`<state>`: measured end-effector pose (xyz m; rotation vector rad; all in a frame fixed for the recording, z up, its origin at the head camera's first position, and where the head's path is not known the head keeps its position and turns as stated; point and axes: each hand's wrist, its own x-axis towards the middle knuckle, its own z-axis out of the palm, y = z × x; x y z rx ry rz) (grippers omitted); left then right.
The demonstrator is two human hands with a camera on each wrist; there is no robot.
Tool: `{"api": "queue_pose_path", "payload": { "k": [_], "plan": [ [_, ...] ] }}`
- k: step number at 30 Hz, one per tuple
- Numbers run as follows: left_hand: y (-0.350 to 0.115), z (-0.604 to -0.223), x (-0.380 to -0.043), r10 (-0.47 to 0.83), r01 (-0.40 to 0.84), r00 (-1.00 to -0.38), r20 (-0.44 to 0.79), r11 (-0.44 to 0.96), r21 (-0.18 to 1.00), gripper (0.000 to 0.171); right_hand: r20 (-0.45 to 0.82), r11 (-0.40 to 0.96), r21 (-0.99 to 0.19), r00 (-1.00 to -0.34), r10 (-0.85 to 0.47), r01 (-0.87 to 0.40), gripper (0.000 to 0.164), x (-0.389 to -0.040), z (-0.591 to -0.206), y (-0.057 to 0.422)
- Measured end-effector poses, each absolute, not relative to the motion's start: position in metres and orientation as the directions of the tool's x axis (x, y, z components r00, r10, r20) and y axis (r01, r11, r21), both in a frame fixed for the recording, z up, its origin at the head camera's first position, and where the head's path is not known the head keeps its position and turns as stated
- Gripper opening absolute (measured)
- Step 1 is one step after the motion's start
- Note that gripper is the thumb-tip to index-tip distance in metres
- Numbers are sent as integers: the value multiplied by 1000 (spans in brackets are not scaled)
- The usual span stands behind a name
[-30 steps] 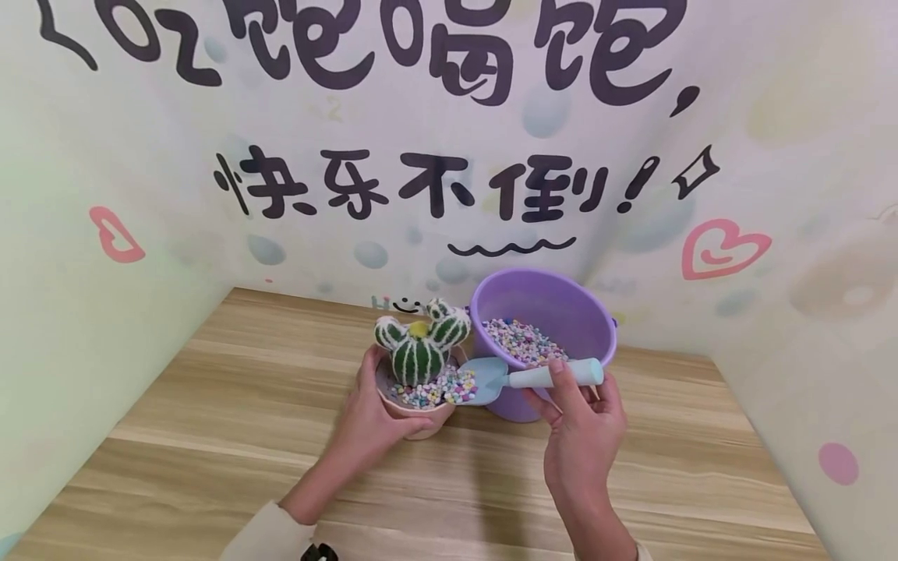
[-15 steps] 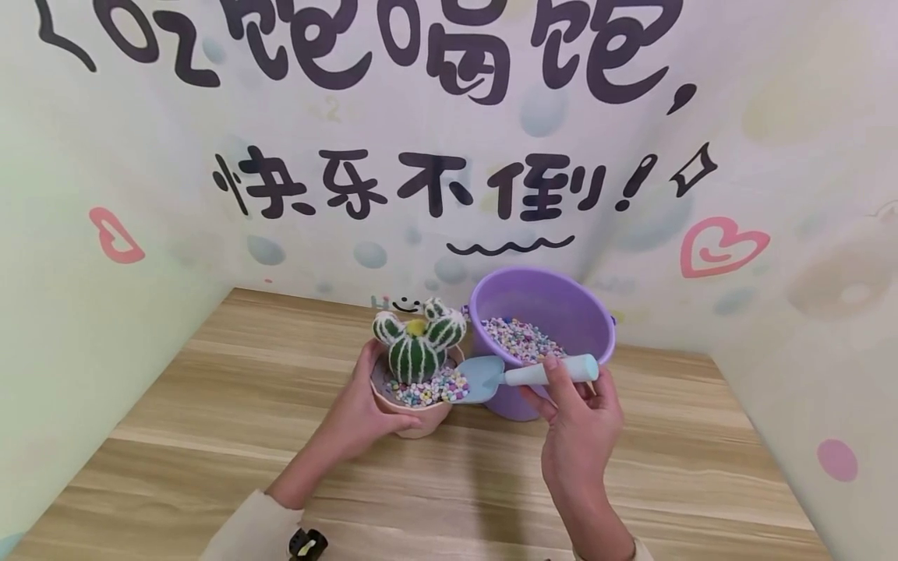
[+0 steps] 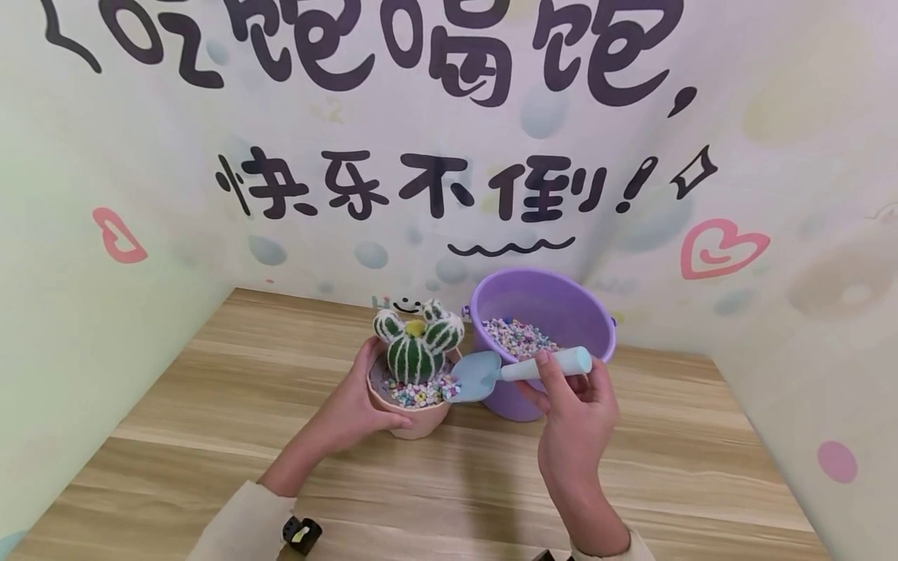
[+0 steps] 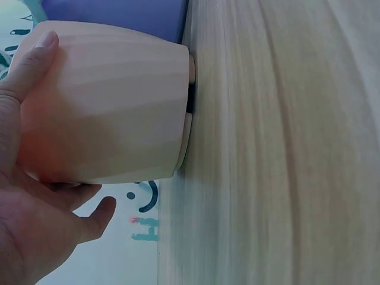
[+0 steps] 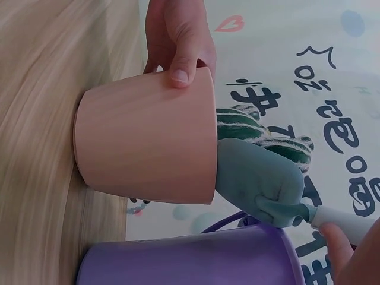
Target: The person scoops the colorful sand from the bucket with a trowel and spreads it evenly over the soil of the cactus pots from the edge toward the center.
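Note:
My left hand (image 3: 351, 405) grips the rim of a pale pink flower pot (image 3: 414, 422), thumb in front. In the left wrist view the pot (image 4: 107, 107) stands upright on the table. Inside it, a green-and-white toy cactus (image 3: 414, 360) rises above colourful pebbles (image 3: 419, 393). My right hand (image 3: 578, 421) holds a light blue hand trowel (image 3: 543, 366) by its handle. The trowel's scoop (image 3: 477, 375) tips down over the pot's right rim, its upper part bare and a few pebbles at its tip. In the right wrist view the scoop (image 5: 258, 178) meets the pot's rim.
Just right of the pot stands a purple bucket (image 3: 512, 407), partly filled with the same colourful pebbles (image 3: 519, 336). The wood-grain table (image 3: 210, 405) ends at a printed wall sheet (image 3: 316, 109) behind and at the sides.
Pebbles have slid off the trowel's scoop into the pot. The pot, my left hand and the trowel have shifted slightly left, and the scoop has tilted further down.

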<state>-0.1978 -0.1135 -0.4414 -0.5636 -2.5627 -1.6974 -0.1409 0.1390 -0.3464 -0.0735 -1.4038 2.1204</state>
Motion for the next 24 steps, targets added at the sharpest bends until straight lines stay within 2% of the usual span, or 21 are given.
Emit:
{"api": "queue_pose_path", "payload": {
  "k": [6, 16, 24],
  "plan": [
    [-117, -441, -200, 307, 277, -936, 169, 353, 894, 133, 319, -236, -848, -811, 490, -476, 23, -143, -346, 137],
    [-119, -441, -202, 334, 299, -925, 181, 348, 888, 130, 442, -188, -817, -802, 402, -545, 22, -146, -340, 134],
    [-121, -442, -203, 339, 313, -921, 193, 345, 885, 128, 466, -183, -818, -814, 346, -546, 18, -149, -335, 135]
  ]
}}
